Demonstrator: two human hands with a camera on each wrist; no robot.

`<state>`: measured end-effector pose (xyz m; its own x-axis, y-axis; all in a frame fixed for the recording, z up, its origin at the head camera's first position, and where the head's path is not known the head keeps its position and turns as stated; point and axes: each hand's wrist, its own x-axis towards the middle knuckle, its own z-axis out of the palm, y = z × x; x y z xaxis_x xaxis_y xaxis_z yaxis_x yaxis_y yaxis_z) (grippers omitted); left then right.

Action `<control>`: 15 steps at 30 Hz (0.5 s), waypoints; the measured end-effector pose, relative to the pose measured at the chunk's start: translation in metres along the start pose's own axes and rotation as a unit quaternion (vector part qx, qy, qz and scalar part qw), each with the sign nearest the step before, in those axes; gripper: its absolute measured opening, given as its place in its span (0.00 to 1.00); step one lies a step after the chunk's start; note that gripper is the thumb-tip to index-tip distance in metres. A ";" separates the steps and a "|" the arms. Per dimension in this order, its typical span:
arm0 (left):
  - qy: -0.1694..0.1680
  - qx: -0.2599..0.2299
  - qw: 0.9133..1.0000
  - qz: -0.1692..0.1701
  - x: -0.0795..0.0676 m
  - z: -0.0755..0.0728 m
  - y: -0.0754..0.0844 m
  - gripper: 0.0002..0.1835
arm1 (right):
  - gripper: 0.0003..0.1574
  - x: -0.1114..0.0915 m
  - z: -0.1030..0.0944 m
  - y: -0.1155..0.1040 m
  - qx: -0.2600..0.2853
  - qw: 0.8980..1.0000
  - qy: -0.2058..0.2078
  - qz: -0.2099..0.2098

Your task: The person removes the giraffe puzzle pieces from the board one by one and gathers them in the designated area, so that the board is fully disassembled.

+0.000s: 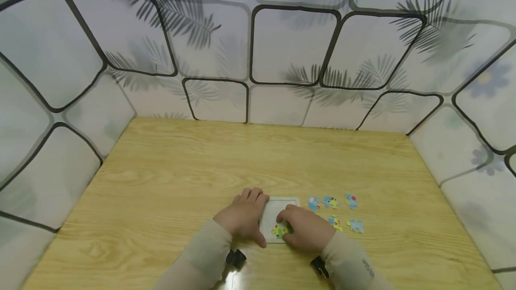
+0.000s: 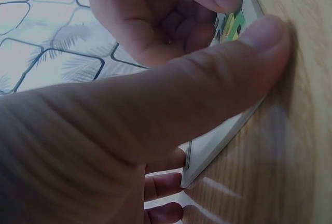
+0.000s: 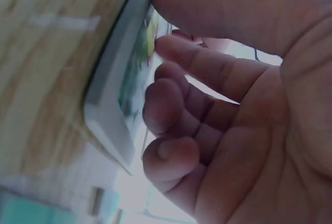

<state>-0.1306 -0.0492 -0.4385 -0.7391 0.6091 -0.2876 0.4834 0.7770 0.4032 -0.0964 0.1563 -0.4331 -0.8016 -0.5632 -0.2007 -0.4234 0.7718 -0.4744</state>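
A white puzzle tray (image 1: 269, 211) lies on the table between both hands. My left hand (image 1: 246, 216) holds the tray at its left side, the thumb (image 2: 259, 37) along the near edge and fingertips (image 2: 174, 159) at the side edge. Inside the tray, near its front edge, lie green and yellow jigsaw pieces (image 1: 277, 231). My right hand (image 1: 308, 227) reaches over the tray's right part, with thumb and index finger at a jigsaw piece (image 3: 151, 37) there. Its other fingers (image 3: 163, 105) are curled. The right hand covers part of the pieces.
Several loose jigsaw pieces lie right of the tray, among them a blue one with a red spot (image 1: 351, 201), a light blue one (image 1: 356, 225) and a blue and yellow one (image 1: 334, 222). Patterned panels (image 1: 294, 48) enclose the wooden table (image 1: 181, 164) at the back and sides.
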 end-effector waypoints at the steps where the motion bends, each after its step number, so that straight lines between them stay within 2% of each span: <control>1: 0.002 -0.003 1.000 0.000 0.000 0.000 0.000 0.58 | 0.15 0.000 0.001 0.000 0.002 1.000 -0.001 -0.004; 4: 0.001 -0.009 1.000 0.002 0.000 0.001 0.000 0.58 | 0.12 0.001 0.002 0.001 0.023 1.000 -0.004 -0.005; 9: 0.001 -0.010 1.000 0.004 0.000 0.002 0.000 0.59 | 0.14 0.003 0.005 0.004 0.063 0.998 -0.010 0.009; 15: 0.001 -0.007 1.000 -0.002 0.001 0.002 0.000 0.59 | 0.16 0.004 0.007 0.007 0.063 0.998 -0.001 0.000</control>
<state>-0.1303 -0.0488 -0.4405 -0.7416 0.6058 -0.2880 0.4738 0.7770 0.4145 -0.0996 0.1576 -0.4427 -0.8007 -0.5639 -0.2022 -0.3675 0.7289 -0.5777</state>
